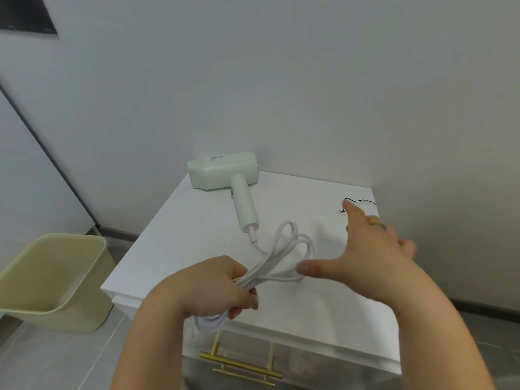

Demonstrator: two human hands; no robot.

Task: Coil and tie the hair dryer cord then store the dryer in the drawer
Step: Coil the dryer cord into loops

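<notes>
Some cord (260,270) hides inside the left hand (213,285).

Lettering stands on the pale green hair dryer (222,171): a short line of small dark capitals on the upper face of its body, near the edge toward the wall. It reads roughly "PONECAN", though the letters are too blurred to be sure of each. Just under it runs a fainter, smaller line that cannot be read. Far up and left of the dryer, a dark wall panel (25,15) bears tiny pale marks, also unreadable.
</notes>
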